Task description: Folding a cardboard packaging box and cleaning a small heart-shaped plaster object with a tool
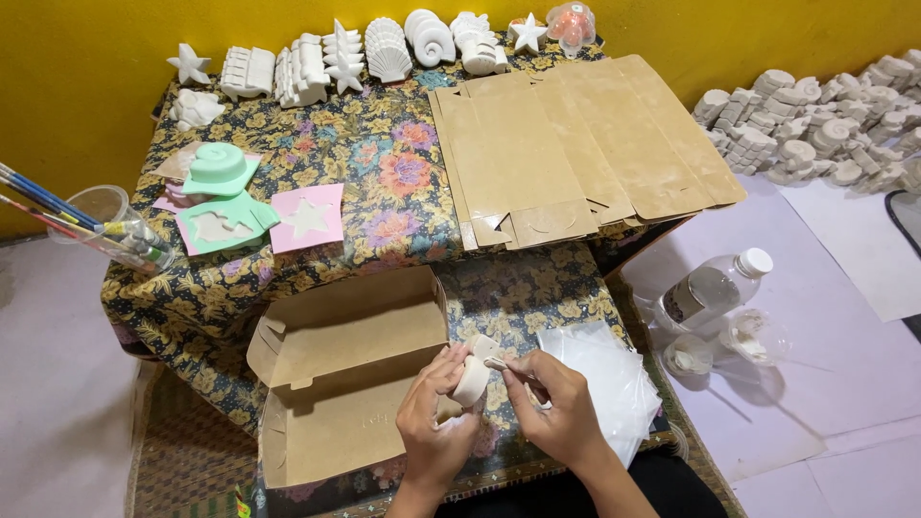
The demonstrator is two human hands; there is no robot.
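Your left hand (434, 414) is clamped on the plaster piece (470, 381), over the open box (345, 369). Your right hand (556, 411) pinches a thin tool (501, 364); keep it steady and scrape lightly.

An open brown cardboard box (341, 369) at lower centre; a stack of flattened brown cardboard boxes (576, 144) at upper centre-right
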